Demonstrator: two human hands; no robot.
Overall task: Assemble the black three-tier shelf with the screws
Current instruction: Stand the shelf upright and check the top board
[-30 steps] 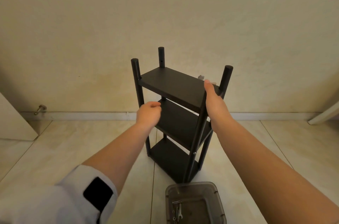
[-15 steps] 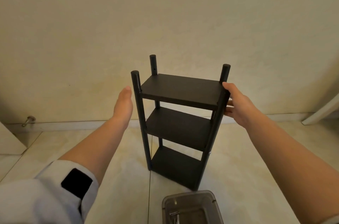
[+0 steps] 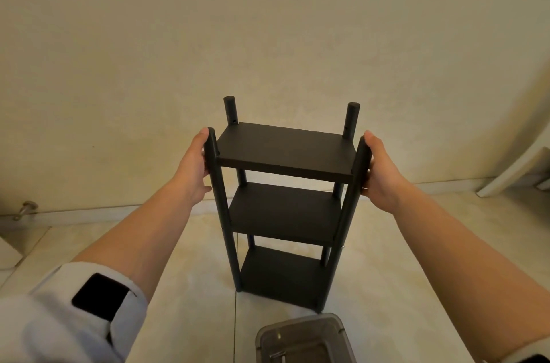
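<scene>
The black three-tier shelf (image 3: 285,151) stands upright on the tiled floor, close to the wall, with its four posts rising a little above the top board. My left hand (image 3: 193,167) holds the top of the front left post, fingers running up along it. My right hand (image 3: 382,172) grips the top of the front right post, thumb up and fingers curled behind it. No screw shows in either hand.
A grey see-through plastic box (image 3: 339,330) with small metal parts sits on the floor just in front of the shelf. A metal door stop (image 3: 25,209) sticks out of the skirting at left. A white frame edge (image 3: 512,172) leans at far right.
The shelf has turned to face me squarely. My left hand, open beside it before, now holds the front left post. My right hand moved from the top board's edge to the front right post.
</scene>
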